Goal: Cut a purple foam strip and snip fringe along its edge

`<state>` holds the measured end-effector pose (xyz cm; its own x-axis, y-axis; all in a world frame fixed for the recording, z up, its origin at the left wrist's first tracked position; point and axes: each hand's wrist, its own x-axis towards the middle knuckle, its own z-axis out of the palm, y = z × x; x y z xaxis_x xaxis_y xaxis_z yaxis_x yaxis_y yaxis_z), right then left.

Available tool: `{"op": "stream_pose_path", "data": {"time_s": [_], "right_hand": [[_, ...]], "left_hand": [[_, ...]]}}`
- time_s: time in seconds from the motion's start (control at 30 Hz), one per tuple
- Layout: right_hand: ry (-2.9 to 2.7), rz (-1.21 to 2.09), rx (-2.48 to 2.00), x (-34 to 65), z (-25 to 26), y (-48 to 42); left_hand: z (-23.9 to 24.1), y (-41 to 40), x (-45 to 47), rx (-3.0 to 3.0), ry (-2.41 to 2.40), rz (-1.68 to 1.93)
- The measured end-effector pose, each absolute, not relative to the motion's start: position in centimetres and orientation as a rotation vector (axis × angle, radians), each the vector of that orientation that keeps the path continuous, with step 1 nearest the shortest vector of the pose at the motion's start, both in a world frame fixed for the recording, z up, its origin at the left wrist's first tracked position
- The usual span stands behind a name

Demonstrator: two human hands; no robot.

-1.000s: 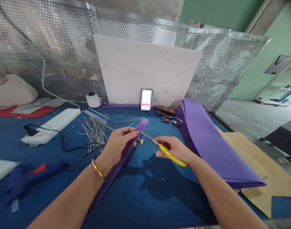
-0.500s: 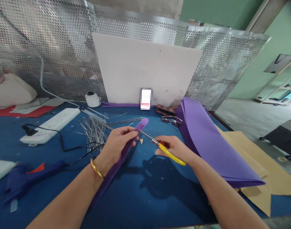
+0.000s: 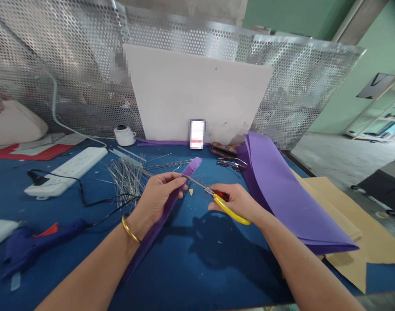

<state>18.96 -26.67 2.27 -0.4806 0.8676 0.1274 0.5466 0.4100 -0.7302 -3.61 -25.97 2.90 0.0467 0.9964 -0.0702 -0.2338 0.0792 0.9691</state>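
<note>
My left hand (image 3: 161,192) pinches a long, narrow purple paper strip (image 3: 193,165) close to its upper end. Small cuts run along the edge of that end, and the rest of the strip trails down beneath my left forearm. In my right hand (image 3: 234,201) is a pair of scissors (image 3: 231,210) with yellow and red handles. Their blades point left and meet the strip's edge right beside my left fingertips. Just below the blades, a small tan scrap (image 3: 191,191) lies on the blue table (image 3: 197,263).
Thin metal wires (image 3: 124,177) lie left of my hands, near a white power strip (image 3: 67,172) and a blue glue gun (image 3: 38,246). On the right are folded purple paper (image 3: 291,190), tan sheets (image 3: 342,211) and glasses (image 3: 232,164). A phone (image 3: 197,134) leans on a white board (image 3: 200,90).
The scissor blades and my left fingertips have shifted slightly down along the strip, so a little more of its cut end shows. Both hands keep their holds.
</note>
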Motion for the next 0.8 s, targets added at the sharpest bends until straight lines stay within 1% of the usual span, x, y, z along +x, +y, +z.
{"op": "stream_pose_path", "data": {"time_s": [0.53, 0.67, 0.8], "right_hand": [[-2.139, 0.914, -1.186, 18.91, 2.04, -26.52], [-2.104, 0.993, -1.160, 19.10, 1.72, -26.28], [-2.068, 1.148, -1.097, 19.31, 1.45, -25.99]], "left_hand": [[2.78, -25.89, -3.70, 0.986, 1.058, 1.215], [2.65, -25.71, -3.79, 0.996, 1.046, 1.209], [2.60, -25.67, -3.97, 1.018, 1.034, 1.181]]}}
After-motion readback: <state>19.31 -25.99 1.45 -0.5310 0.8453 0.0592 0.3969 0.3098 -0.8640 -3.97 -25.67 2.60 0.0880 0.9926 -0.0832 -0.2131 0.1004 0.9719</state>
